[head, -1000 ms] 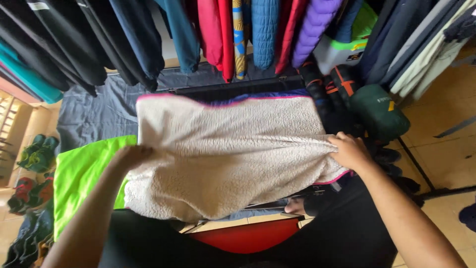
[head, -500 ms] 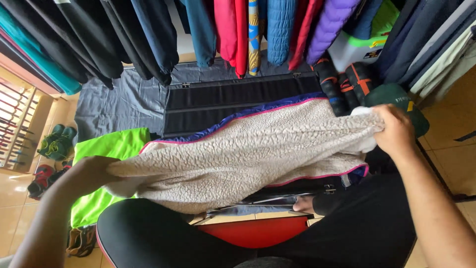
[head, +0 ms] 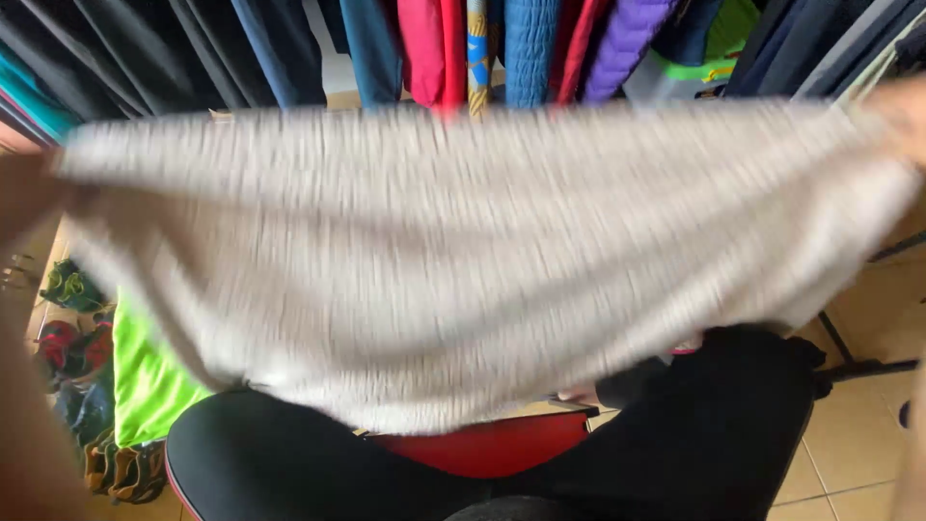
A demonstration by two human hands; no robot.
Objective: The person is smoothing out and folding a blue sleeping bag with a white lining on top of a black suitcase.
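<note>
A: Fingers first, what've they got?
B: Left hand (head: 29, 198) at the left edge, closed on one end of a beige fleece garment (head: 463, 260). Right hand (head: 902, 116) top right, clamped on the other end. Both v. blurred, can't make out single fingers.
A: And the fleece itself?
B: Stretched wide betw. the two hands, held up in the air in front of the person, sagging in the middle, hanging over their black-clad legs (head: 694, 434).
A: Underneath?
B: Red seat (head: 492, 449) showing betw. the legs. Lime-green cloth (head: 145, 376) lower left, partly behind the fleece.
A: Further out?
B: Row of hanging clothes (head: 511, 48) along the top, dark, blue, red, purple. Shoes (head: 72, 338) on the floor far left, tan floor tiles (head: 858, 434) right
</note>
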